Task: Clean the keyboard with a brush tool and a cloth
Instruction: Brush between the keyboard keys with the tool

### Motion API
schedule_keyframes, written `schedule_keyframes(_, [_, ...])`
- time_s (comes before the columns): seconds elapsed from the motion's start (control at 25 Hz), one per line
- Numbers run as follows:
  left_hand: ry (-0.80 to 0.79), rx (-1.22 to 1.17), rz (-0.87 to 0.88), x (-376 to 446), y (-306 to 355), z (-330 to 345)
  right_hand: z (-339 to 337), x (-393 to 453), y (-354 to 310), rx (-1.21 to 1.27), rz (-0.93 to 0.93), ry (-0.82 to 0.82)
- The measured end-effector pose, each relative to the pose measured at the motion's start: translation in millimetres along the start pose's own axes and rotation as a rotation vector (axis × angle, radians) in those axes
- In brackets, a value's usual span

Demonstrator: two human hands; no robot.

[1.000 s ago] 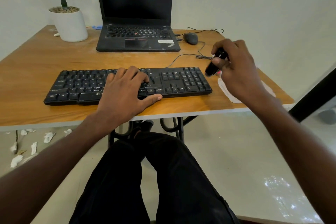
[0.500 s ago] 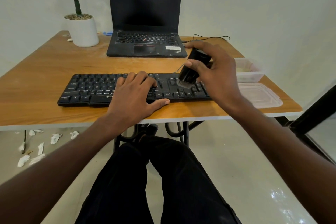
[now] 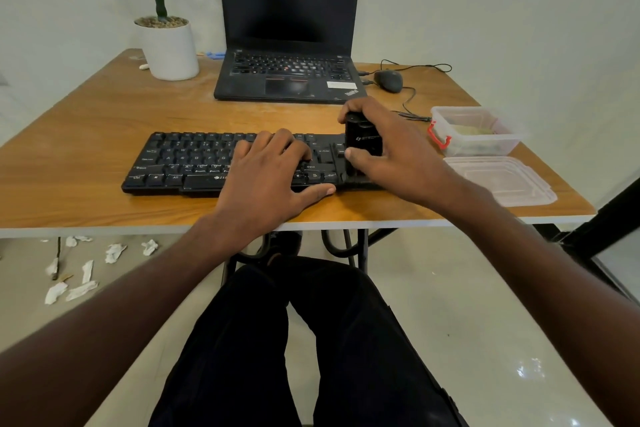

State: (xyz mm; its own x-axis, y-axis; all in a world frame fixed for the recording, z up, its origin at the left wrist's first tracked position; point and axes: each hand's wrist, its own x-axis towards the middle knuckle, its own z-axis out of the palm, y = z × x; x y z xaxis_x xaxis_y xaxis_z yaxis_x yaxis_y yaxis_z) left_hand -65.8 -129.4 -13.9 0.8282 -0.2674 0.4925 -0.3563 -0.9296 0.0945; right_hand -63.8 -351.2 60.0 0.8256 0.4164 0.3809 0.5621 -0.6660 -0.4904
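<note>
Keyboard [image 3: 194, 163], of black matte plastic with ridged rows of keys, is laid across the wooden table [image 3: 86, 135], its long axis running left to right. It is pinned near its middle by the left hand [image 3: 266, 173], whose fingers are spread flat on the keys with the thumb along the front edge. Further right, a boxy black brush tool [image 3: 363, 142] is held upright over the right end by the right hand [image 3: 394, 156], thumb and fingers wrapped around it; bristles are hidden. A leftward sweep along the rows seems called for. At far right a clear plastic box [image 3: 474, 146] is seen; whether the pale thing inside is the cloth cannot be told.
</note>
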Motion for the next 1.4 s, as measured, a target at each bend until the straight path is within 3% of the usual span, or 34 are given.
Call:
schedule_keyframes(0.12, [-0.008,0.001,-0.007,0,0,0,3,-4,3,-0.04,0.028,0.14])
schedule_keyframes(0.24, [-0.01,0.004,-0.007,1,1,0,6,-9,0,0.124,-0.006,0.056])
schedule_keyframes(0.68, [-0.008,0.019,-0.01,1,1,-1,10,-11,1,0.048,-0.048,0.15])
schedule_keyframes(0.8, [-0.016,0.02,-0.012,1,2,-1,9,-10,10,0.054,0.042,0.16])
schedule_keyframes(0.88, [-0.017,0.017,-0.012,1,2,-2,6,-9,11,0.217,0.095,0.199])
schedule_keyframes(0.96, [-0.019,0.016,-0.015,0,1,-2,6,-9,8,0.321,0.05,0.139])
schedule_keyframes(1.04, [-0.017,0.015,-0.014,1,2,-1,8,-9,8,0.132,0.023,0.083])
schedule_keyframes(1.12, [-0.02,0.01,-0.015,1,3,-2,7,-6,11,-0.047,0.065,0.135])
schedule_keyframes(1.28, [-0.022,0.022,-0.018,0,3,-4,9,-15,12,0.19,0.0,0.125])
schedule_keyframes(1.4, [-0.023,0.02,-0.017,1,3,-3,7,-13,14,-0.014,0.067,0.182])
